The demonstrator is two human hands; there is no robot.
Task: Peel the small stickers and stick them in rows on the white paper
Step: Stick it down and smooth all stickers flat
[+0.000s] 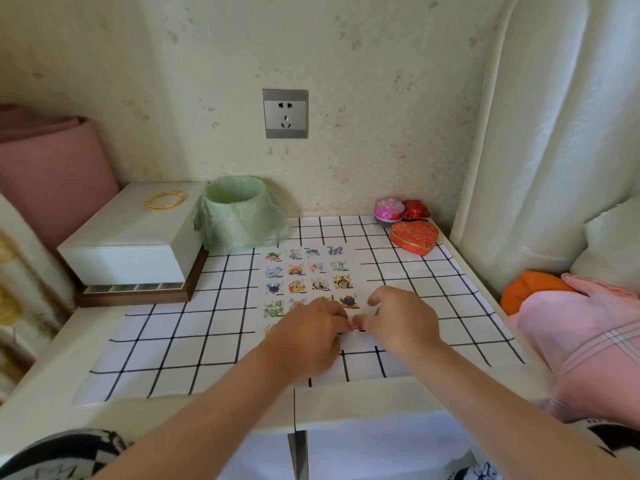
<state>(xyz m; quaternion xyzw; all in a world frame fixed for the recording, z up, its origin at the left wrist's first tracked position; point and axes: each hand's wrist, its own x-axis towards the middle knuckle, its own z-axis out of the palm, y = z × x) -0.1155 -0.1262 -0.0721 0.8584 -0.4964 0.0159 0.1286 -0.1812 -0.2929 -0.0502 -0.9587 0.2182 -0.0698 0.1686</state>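
The fingers (337,318) of the left hand (308,337) and those of the right hand (398,320) curl together, pinching a small sticker (356,326) between their tips, low over the white paper (355,271). At twelve o'clock from them, stuck stickers (298,270) sit in rows of four on the paper. The paper lies on a checked cloth (173,334) on the table (346,403). A green-bagged bin (239,209) stands at eleven o'clock and a red heart-shaped box (414,237) at one.

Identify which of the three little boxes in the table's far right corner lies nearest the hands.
The heart-shaped orange-red box: it sits furthest forward on the table, while the round pink box and the shiny red box stand behind it.
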